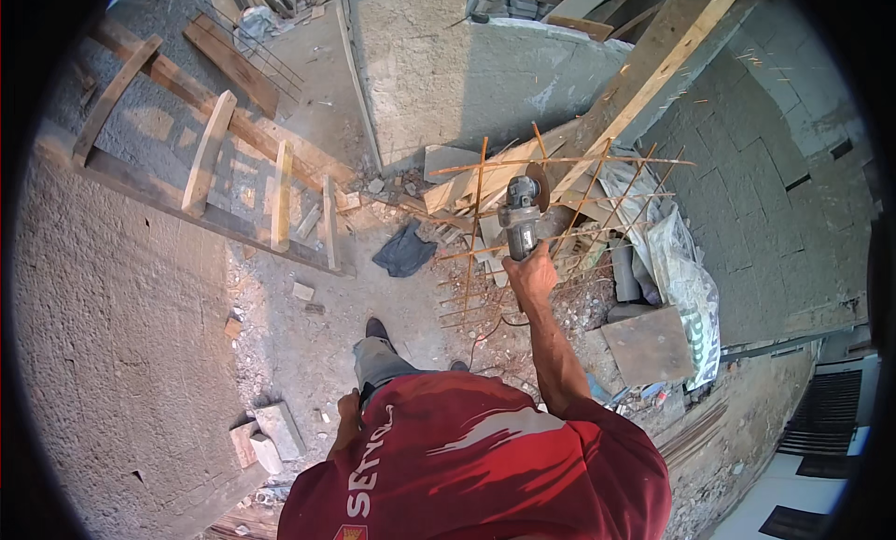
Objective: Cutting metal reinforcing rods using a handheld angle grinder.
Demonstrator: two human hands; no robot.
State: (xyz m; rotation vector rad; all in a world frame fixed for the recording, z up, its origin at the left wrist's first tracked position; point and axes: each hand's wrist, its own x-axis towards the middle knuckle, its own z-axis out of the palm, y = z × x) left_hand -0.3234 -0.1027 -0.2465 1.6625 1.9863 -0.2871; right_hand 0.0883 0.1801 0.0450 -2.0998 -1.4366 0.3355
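My right hand (533, 277) is closed round the body of an angle grinder (524, 218), with the arm stretched forward. The grinder's round disc (539, 187) is against or very near a grid of thin rusty steel rods (581, 199); the exact contact cannot be made out. Orange sparks (677, 97) streak away at the upper right. Down by my hip, beside the grey trousers (378, 364), is my left hand (349, 411); its fingers are mostly hidden.
A wooden ladder-like frame (213, 153) leans at the left. Planks (509, 171), plastic sheeting (679, 269) and a flat board (649, 346) lie around the rods. A dark cloth (404, 249) and rubble cover parts of the floor. A thin cable (485, 335) runs near my feet. A long beam (653, 78) slants at the upper right.
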